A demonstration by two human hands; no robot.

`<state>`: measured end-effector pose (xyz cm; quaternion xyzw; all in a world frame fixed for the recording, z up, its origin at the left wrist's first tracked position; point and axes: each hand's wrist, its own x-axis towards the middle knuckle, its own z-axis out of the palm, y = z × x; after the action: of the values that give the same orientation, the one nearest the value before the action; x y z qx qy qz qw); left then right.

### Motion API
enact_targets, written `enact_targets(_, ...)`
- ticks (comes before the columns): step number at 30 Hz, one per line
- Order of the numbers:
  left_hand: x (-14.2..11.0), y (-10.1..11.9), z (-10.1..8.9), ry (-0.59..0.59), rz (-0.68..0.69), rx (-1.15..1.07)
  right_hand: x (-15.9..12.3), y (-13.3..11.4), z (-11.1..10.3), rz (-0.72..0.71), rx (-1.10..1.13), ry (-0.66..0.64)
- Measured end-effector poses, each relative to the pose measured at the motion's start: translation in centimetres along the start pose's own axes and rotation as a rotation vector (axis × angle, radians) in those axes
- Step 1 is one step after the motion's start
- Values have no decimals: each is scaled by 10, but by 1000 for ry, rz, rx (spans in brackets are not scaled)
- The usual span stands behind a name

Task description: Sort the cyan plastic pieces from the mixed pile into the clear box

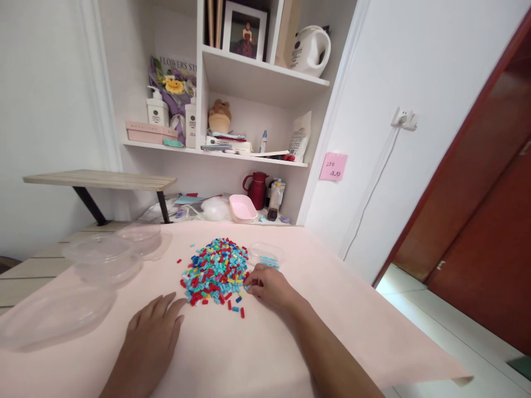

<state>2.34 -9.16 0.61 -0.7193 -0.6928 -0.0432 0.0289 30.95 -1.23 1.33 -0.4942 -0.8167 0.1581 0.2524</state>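
A heap of small plastic building bricks (218, 268), mostly red, light blue and dark blue with some yellow and green, lies in the middle of the table. My right hand (267, 284) is at the heap's right edge, its thumb and fingers pinched together. Whatever sits between the fingertips is too small to make out. Just beyond that hand stands a small clear plastic container (265, 253) with several light blue bricks in it. My left hand (155, 326) rests on the table with fingers stretched out, close to the heap's lower left edge and holding nothing.
Clear plastic tubs (102, 260) stand on the left, with a clear lid or shallow tray (58, 318) nearer me. A pink cloth (352, 331) covers the table. Behind are a pink basin (243, 208), a red jug (256, 190), a bottle (274, 202) and a raised wooden shelf (99, 179).
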Motion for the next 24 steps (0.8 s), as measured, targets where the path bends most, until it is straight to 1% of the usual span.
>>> enact_targets(6, 0, -2, 2, 24, -2, -36, 0, 1, 1, 32, -6, 4)
enact_targets(11, 1, -3, 4, 37, 9, -43, -2, 0, -1, 22, -14, 10)
enact_targets(24, 1, -1, -1, -12, 8, 17, -2, -1, 0, 19, -30, 5)
